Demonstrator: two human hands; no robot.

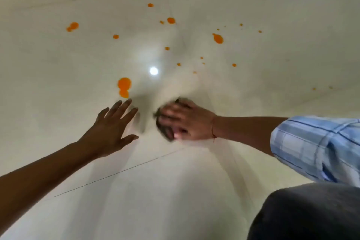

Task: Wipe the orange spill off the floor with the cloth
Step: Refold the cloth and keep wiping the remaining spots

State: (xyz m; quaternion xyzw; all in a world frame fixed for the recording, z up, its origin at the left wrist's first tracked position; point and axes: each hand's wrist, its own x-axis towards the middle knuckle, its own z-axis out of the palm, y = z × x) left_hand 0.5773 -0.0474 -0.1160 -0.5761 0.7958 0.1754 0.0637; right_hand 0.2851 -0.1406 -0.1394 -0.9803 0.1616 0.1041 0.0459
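Observation:
Orange drops lie scattered over the pale tiled floor (175, 181). The largest puddle (124, 86) sits just beyond my left fingertips, another blot (218, 38) lies further right, and smaller spots (170, 20) dot the far floor. My right hand (187, 121) presses flat on a dark cloth (164, 128); both are blurred by motion, and only the cloth's left edge shows from under the palm. My left hand (112, 128) is spread flat on the floor, fingers apart, holding nothing, a short gap left of the cloth.
A bright lamp reflection (153, 70) shines on the glossy tiles between the spots. Thin grout lines (116, 173) cross the floor. My dark trouser knee (311, 214) fills the lower right corner, below a blue checked sleeve (315, 146).

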